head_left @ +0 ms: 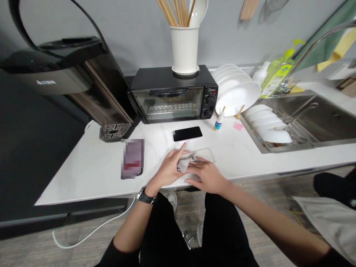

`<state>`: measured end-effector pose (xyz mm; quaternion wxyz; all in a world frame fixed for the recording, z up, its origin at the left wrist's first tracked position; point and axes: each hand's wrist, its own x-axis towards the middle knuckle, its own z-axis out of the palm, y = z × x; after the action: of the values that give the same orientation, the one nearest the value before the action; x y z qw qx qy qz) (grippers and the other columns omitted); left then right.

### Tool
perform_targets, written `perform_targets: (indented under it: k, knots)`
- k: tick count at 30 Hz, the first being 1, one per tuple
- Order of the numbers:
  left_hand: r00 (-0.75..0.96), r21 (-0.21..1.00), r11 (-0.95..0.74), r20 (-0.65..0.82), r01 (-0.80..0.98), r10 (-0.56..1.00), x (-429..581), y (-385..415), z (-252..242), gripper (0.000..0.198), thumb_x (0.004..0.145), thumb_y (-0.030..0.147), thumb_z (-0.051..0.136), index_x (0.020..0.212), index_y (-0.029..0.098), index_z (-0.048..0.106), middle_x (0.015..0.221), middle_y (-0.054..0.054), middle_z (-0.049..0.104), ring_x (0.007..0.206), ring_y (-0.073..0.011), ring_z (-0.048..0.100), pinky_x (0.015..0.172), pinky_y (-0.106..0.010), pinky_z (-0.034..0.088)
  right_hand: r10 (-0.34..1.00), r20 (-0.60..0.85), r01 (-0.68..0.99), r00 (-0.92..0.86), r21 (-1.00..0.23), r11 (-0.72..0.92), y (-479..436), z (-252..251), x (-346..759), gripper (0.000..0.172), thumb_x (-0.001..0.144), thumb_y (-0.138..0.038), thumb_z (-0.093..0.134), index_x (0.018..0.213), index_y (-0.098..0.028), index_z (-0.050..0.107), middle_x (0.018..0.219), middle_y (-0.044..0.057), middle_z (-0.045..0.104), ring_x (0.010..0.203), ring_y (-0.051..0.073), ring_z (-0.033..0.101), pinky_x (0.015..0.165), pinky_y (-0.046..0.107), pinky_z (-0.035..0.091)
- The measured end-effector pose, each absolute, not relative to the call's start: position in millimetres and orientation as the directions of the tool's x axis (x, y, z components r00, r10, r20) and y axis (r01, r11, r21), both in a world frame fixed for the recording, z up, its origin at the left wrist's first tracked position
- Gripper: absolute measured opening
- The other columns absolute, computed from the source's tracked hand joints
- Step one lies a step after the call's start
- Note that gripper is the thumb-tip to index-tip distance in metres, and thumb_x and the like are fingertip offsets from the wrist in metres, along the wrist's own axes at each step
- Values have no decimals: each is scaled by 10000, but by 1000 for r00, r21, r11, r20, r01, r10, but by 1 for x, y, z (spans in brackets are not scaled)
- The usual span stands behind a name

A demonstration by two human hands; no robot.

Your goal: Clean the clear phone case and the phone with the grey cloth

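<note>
Cloth, thin, pale grey and crumpled, lies over the left part of a clear-rimmed rectangular case near the front edge of the smooth white counter; fingers hide some of both. The left hand is half open at the case's left end, thumb stretched out; I cannot tell whether it grips anything. The right hand, fingers spread and slightly bent, touches the cloth from the right, its hold too hidden to judge. Just beyond lies a flat, glossy black phone. Well to the left, a dark-edged rectangular object is blurred by pixels. On the far side stands a glass-fronted oven; the wooden sticks in its white cylindrical cup are cut off, as is the metal sink at right.
</note>
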<state>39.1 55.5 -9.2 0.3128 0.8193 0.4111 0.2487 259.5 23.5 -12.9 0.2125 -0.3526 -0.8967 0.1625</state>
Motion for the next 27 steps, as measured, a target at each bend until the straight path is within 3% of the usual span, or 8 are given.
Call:
perform_targets:
  k: [5,8,12,15,18,22,27]
  knots:
    - [540,694,-463,126,551,832,41,58,-9,1133,868,323,811,1697,349,40,1532,-54,593,1294,-312,512,1160,-501,347,772,215,708,-599,-310,635,33,-5,331,294,1085,-403,497,1111,-229,732,1096,78,813,998,254,773,1191,525,417]
    - [539,685,-464,123,561,833,43,59,-11,1146,855,337,827,1697,348,51,1535,-56,592,1292,-317,511,1161,-499,341,786,250,749,-566,-242,617,42,-9,315,366,1054,-486,537,1055,-179,737,1081,144,801,1029,302,764,1161,549,438]
    - [546,703,-484,160,522,822,41,59,-12,1103,874,337,811,1698,339,78,1499,-66,617,1276,-300,528,1131,-458,371,724,298,626,-622,-368,688,35,-16,249,399,993,-576,618,1009,-198,744,1064,121,800,1049,286,752,1170,498,443]
    - [548,708,-480,157,518,822,39,57,-10,1103,874,349,812,1697,344,78,1502,-63,612,1282,-297,524,1138,-457,364,707,280,572,-649,-433,697,25,-12,253,333,1012,-522,616,1133,-237,738,1134,70,803,1072,253,751,1201,474,419]
    - [539,701,-455,120,549,834,40,56,-8,1114,874,358,808,1699,342,59,1520,-59,600,1280,-311,508,1153,-485,344,743,232,639,-628,-392,662,26,-7,303,273,1067,-438,539,1109,-266,747,1021,35,822,947,231,773,1229,490,382]
    - [544,691,-457,109,561,832,43,57,-8,1114,872,350,804,1698,344,57,1531,-53,595,1252,-317,505,1147,-502,344,785,240,737,-571,-271,619,39,-8,329,333,1078,-446,501,1049,-216,741,1009,81,818,926,265,778,1216,562,368]
    - [539,717,-467,151,517,828,42,57,-9,1057,891,337,783,1699,333,101,1502,-77,606,1277,-310,521,1127,-471,382,740,279,619,-612,-413,668,33,-17,255,393,994,-590,609,1019,-215,723,1002,95,811,987,277,765,1188,512,417]
